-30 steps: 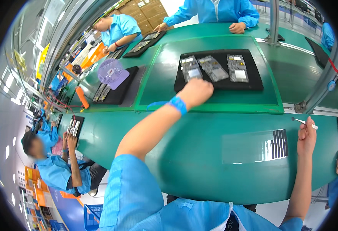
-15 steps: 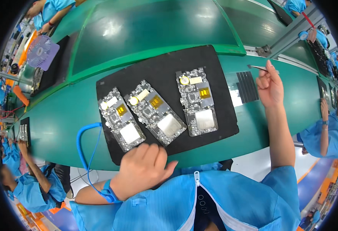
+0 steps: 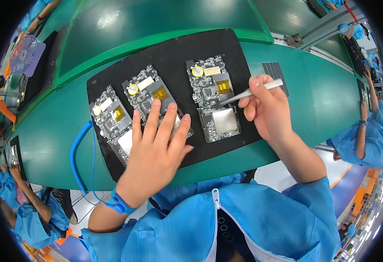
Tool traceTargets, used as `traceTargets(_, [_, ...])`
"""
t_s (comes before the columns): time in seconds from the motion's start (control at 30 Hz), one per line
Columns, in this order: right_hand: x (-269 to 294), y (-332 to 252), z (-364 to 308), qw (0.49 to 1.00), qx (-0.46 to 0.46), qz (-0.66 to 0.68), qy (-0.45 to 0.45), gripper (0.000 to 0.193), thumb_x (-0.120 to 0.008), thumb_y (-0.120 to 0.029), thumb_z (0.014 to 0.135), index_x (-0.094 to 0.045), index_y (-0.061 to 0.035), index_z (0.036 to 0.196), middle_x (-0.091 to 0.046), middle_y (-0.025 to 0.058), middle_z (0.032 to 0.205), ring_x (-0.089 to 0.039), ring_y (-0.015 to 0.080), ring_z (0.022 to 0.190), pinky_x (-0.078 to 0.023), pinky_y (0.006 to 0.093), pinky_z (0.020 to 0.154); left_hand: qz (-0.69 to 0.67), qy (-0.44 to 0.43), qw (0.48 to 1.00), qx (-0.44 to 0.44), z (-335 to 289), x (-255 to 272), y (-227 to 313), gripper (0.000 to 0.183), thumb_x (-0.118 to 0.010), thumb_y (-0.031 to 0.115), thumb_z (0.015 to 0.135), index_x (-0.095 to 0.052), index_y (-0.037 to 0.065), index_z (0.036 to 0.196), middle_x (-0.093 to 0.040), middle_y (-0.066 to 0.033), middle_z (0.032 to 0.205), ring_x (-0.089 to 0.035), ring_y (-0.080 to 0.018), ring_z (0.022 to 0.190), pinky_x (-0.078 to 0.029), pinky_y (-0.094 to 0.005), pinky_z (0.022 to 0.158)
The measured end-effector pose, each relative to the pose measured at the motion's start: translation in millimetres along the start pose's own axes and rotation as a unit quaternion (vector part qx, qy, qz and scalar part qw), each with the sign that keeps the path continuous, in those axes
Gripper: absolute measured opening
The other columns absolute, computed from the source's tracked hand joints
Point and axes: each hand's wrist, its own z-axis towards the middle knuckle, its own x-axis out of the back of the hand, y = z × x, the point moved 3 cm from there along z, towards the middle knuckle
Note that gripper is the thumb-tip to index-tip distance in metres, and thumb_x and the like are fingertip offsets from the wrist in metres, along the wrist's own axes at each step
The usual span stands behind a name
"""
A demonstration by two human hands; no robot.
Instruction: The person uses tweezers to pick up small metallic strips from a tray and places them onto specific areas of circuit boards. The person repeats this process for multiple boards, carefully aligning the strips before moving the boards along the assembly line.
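My right hand [image 3: 268, 107] pinches a pair of metal tweezers [image 3: 244, 94], their tips at the right edge of the right circuit board [image 3: 209, 89]. Whether the tips hold anything is too small to tell. With fingers spread, my left hand [image 3: 154, 137] reaches over the lower part of the middle circuit board [image 3: 144, 105]; whether it touches the board is unclear. Beside it lies the left circuit board [image 3: 106, 120], partly hidden by that hand. Each board carries a round yellow-rimmed part, an amber patch and a silver plate. All three rest on a black mat [image 3: 174, 50].
Dark strips [image 3: 275, 72] lie right of the mat on the green table [image 3: 309, 96]. A blue coiled cord [image 3: 73, 153] runs to the strap [image 3: 119, 204] on my left wrist. A purple fan [image 3: 24, 54] stands far left. Other people sit at both sides.
My right hand has come left and down with the tweezers, from beyond the strips to the right board. My left hand has moved forward from the mat's near edge and spread its fingers.
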Motion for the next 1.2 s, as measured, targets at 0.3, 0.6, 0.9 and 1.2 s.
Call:
traceTargets(0.3, [-2.1,10.6,-14.0,0.994,0.087,-0.071,0.001,0.021,-0.056,-0.011,0.096,-0.036,-0.005,0.095,-0.064,0.0156,0.071,-0.065,0.0154,0.056,-0.053,0.0224,0.049,-0.078,0.153,0.985,-0.028,19.8,-36.8,49.8,0.038,-0.07,0.011,0.075,-0.064,-0.002,0.11,-0.06,-0.0177,0.112,-0.058,-0.0334,0.105,-0.049,-0.0413,0.085])
traceTargets(0.6, [-13.4,16.5,-29.3,0.976,0.163,-0.138,0.05,0.023,-0.055,-0.005,0.095,-0.032,-0.0036,0.09,-0.058,0.0083,0.067,-0.067,0.0141,0.058,-0.057,0.0241,0.055,-0.042,0.173,0.984,-0.026,23.2,-38.7,52.8,0.031,-0.066,0.009,0.075,-0.067,-0.004,0.104,-0.063,-0.0191,0.105,-0.062,-0.0335,0.098,-0.053,-0.0424,0.08])
traceTargets(0.9, [-12.4,16.8,-27.7,0.969,0.186,-0.157,0.039,0.022,-0.054,-0.003,0.095,-0.032,-0.003,0.09,-0.061,0.0118,0.068,-0.067,0.0145,0.058,-0.057,0.0239,0.054,-0.042,0.186,0.981,-0.022,25.6,-37.8,52.8,0.029,-0.064,0.009,0.075,-0.068,-0.004,0.101,-0.064,-0.019,0.104,-0.062,-0.0329,0.096,-0.053,-0.0423,0.079])
traceTargets(1.2, [-11.8,17.4,-27.8,0.968,0.193,-0.152,0.043,0.022,-0.054,0.0,0.094,-0.033,-0.0029,0.092,-0.063,0.0127,0.069,-0.067,0.0142,0.057,-0.056,0.0223,0.052,-0.06,0.167,0.984,-0.009,26.9,-34.9,53.0,0.027,-0.064,0.007,0.076,-0.068,-0.004,0.1,-0.062,-0.0202,0.107,-0.061,-0.0327,0.097,-0.053,-0.0404,0.081])
